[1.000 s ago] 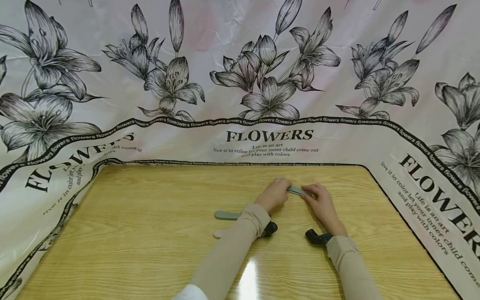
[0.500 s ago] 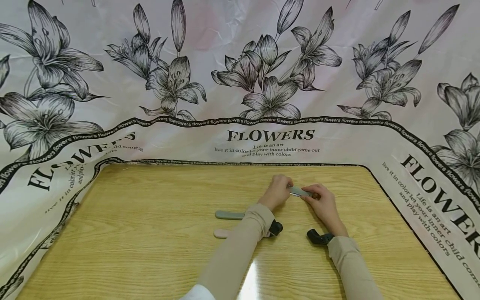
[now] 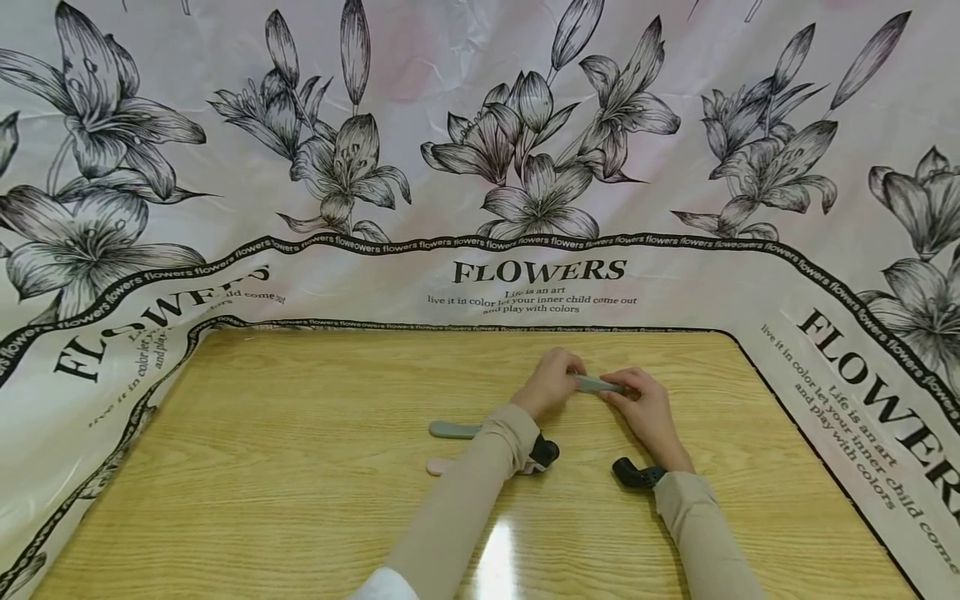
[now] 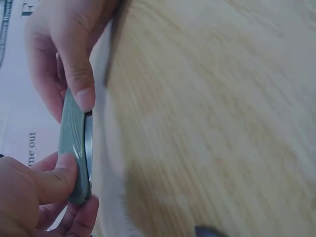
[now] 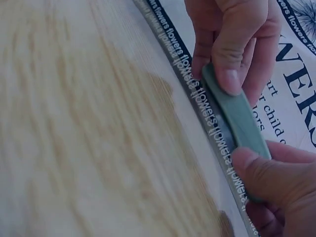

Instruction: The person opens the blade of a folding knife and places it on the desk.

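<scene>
A folding knife (image 3: 597, 383) with a green handle is held between both hands near the back of the table. My left hand (image 3: 553, 383) pinches one end with thumb and fingers. The other end is pinched by my right hand (image 3: 643, 404). In the left wrist view, a strip of the metal blade (image 4: 89, 143) shows along the handle's edge, lying folded against it. Curved grooves mark the green handle (image 4: 71, 131). The right wrist view shows both thumbs on the handle's flat side (image 5: 243, 116), while the other fingers are partly hidden behind it.
A second green-handled item (image 3: 453, 429) and a pink one (image 3: 438, 467) lie on the wooden table (image 3: 300, 500), partly hidden behind the left sleeve. A flower-printed sheet (image 3: 540, 287) borders the table at the back and sides. Each wrist wears a black camera mount (image 3: 633, 474).
The knife has turned slightly between the hands; the bright metal edge seen in the head view half a second ago hardly shows now. The left forearm shifted a little right, then back left.
</scene>
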`<state>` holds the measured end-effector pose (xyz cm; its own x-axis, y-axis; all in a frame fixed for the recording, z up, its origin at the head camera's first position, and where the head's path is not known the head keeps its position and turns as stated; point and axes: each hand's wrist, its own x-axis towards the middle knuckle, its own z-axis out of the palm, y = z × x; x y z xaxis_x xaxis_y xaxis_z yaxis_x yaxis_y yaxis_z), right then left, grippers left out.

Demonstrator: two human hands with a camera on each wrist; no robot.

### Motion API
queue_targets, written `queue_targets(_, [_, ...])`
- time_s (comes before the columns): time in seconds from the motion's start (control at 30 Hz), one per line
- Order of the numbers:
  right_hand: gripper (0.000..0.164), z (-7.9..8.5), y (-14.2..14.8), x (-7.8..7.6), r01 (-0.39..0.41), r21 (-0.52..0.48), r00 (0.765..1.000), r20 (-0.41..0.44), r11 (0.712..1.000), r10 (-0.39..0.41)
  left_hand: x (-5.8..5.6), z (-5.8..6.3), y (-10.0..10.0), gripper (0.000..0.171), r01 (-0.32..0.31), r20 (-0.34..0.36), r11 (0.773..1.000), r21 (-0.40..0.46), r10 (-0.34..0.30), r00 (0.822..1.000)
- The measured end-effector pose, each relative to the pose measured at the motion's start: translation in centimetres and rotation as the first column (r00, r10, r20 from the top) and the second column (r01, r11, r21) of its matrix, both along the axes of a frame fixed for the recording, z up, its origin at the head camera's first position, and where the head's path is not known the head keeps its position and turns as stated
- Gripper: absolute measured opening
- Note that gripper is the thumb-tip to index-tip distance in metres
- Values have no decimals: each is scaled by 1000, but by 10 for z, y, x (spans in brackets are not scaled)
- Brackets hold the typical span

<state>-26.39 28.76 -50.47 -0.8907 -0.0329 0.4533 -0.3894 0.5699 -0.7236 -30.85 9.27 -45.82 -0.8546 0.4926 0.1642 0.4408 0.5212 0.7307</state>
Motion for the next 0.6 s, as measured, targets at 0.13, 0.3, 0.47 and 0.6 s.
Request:
queue_targets(0.13, [25, 0, -2, -1, -35, -93, 999, -30, 995, 33, 0, 3, -7, 16, 8, 18, 997, 79, -10, 1000])
queue_targets(0.3, [27, 1, -6, 0, -67, -217, 995, -86, 974, 49, 4, 9, -15, 16, 17, 53, 990, 141, -25, 998])
queue_targets(0.47, [28, 6, -14, 5, -63, -341, 995, -100, 938, 30, 10, 16, -23, 15, -21, 147, 960, 278, -21, 989])
queue_targets(0.6, [29, 6, -22, 9, -76, -451, 994, -110, 889, 29, 15, 21, -33, 14, -74, 234, 908, 412, -27, 972])
